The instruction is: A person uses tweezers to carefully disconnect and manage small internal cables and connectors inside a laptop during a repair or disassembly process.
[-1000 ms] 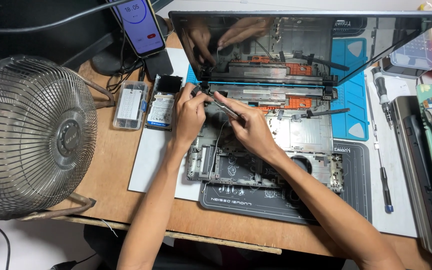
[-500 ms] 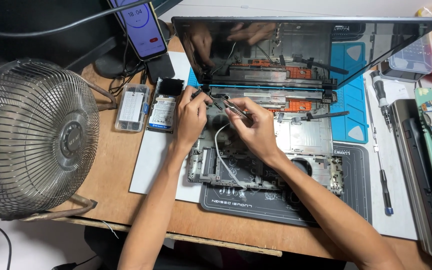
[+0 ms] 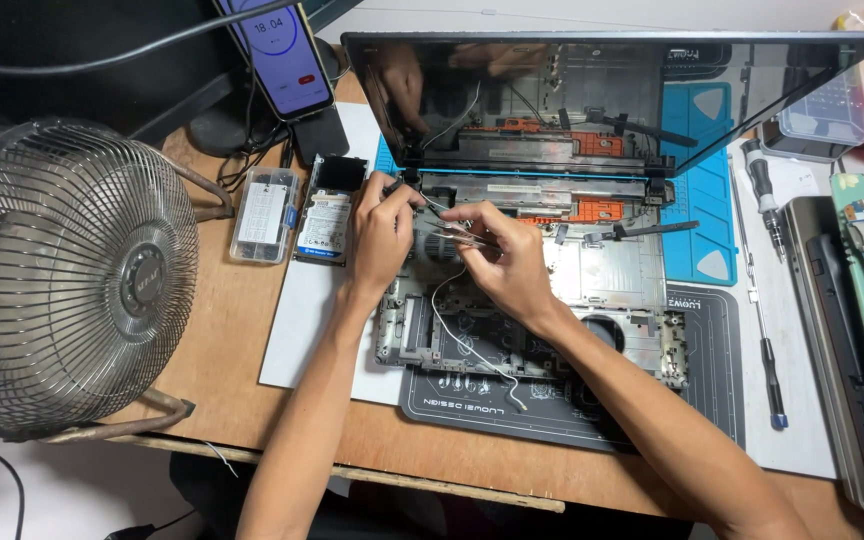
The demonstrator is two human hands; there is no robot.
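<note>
my left hand (image 3: 380,232) sits at the left hinge corner of the opened laptop chassis (image 3: 612,270), fingers curled and pinching something small i can't make out. my right hand (image 3: 505,262) is just beside it, fingertips closed on a thin tool (image 3: 457,236) lying across the frame. a white cable (image 3: 462,340) trails from under my hands down onto the dark work mat (image 3: 652,420). a hard drive (image 3: 324,222) lies left of my hand, near the fan (image 3: 62,275)

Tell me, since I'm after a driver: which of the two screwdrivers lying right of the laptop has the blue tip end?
The thin screwdriver lying nearer the mat; its lower end is blue. The stubby black-handled screwdriver sits farther up, beside the blue mat.
</note>
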